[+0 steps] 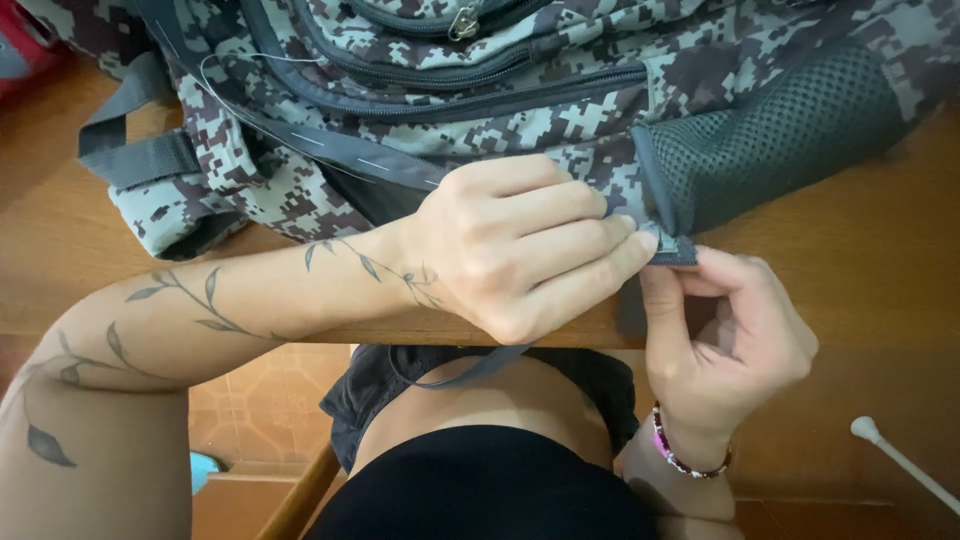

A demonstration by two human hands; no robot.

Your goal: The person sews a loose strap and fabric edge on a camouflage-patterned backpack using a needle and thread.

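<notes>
A grey and brown camouflage backpack (450, 90) lies on a wooden table (860, 270), its bottom edge toward me. My left hand (520, 245) rests on the bag's lower edge, fingers pinching the grey binding strip (672, 250) next to the dark mesh side pocket (780, 140). My right hand (725, 340), a beaded bracelet on its wrist, comes up from below and pinches the same strip end with thumb and forefinger. White stitches run along the grey seam (340, 155), and a loose white thread (250, 70) loops above it.
A grey webbing strap (135, 155) sticks out at the bag's left. A zipper pull (462, 22) sits near the top. A white stick with a rounded tip (900, 460) lies at the lower right. Tiled floor (270, 400) shows under the table edge.
</notes>
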